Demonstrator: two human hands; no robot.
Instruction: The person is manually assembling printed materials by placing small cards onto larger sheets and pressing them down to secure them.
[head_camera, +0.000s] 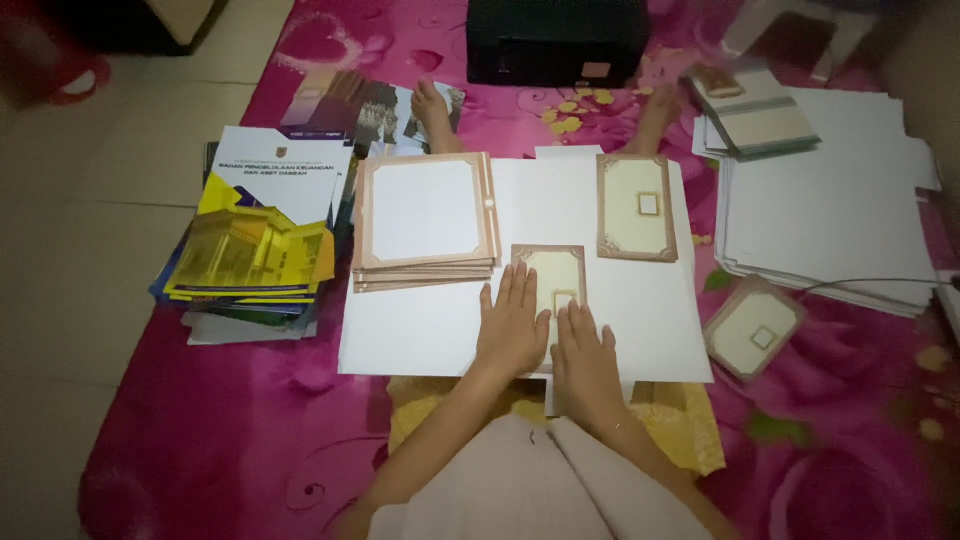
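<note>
My left hand (512, 325) lies flat, fingers together, on the lower left part of a small cream card with an ornate brown border (556, 266). My right hand (583, 360) presses flat beside it, covering the card's lower edge. The card rests on a large white sheet (420, 335) spread in front of me. A second bordered card (635, 207) with a small square window lies further back on the same sheet. Neither hand grips anything.
A stack of brown-bordered square boards (425, 220) sits at the left of the sheet. Glossy printed booklets (255, 240) are piled further left. White paper stacks (830, 215) lie right, another bordered card (753, 328) on the pink floral cloth, a black box (555, 40) behind.
</note>
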